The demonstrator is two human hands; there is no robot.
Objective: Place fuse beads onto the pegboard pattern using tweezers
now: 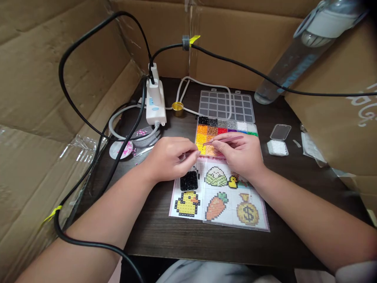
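My right hand point(240, 151) grips a pair of pink tweezers point(231, 138), whose tip points left over the yellow compartments of a bead box point(220, 131). Close to that tip, the thumb and forefinger of my left hand point(173, 157) are pinched together; whatever they hold is too small to make out. Below the left hand a small case of black beads point(189, 181) lies on a printed pattern sheet point(184, 215). The sheet shows a duck, a carrot and a money bag, with a clear pegboard over part of it. A small yellow bead duck point(233, 181) lies by my right wrist.
A white power strip point(156, 102) with black cables stands at the back left, near a gold cup point(177, 109). Pink beads point(127, 149) lie on a round dish. At right are a case of white beads point(277, 148) and a tall bottle point(294, 63). Cardboard walls surround the table.
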